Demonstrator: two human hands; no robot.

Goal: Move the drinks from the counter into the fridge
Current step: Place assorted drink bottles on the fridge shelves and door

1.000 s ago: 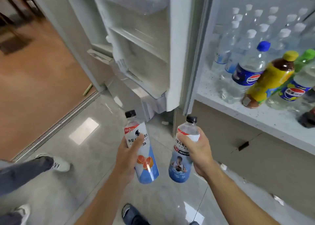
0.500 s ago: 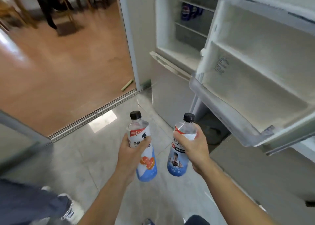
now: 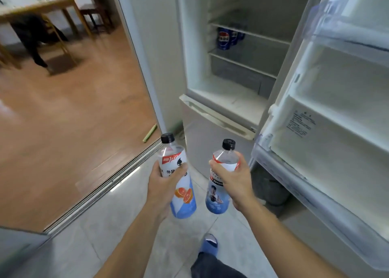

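My left hand [image 3: 163,184] grips a clear bottle with a black cap and a grapefruit label [image 3: 181,185]. A second black-capped bottle with a blue label [image 3: 220,190] is held by my right hand [image 3: 236,181]. Both bottles are upright at waist height, side by side, in front of the open fridge [image 3: 227,92]. Blue Pepsi cans [image 3: 226,36] stand on a shelf inside the fridge. The counter is out of view.
The open fridge door [image 3: 328,117] with bare white racks juts out at the right. A sliding-door track [image 3: 101,185] separates the tiled floor from a wooden floor on the left. A wooden table [image 3: 40,7] stands far left. My slippered foot [image 3: 209,243] is below.
The view has swung left from the counter with its bottles to the fridge interior. Both hands keep holding their bottles and have come closer to the fridge.
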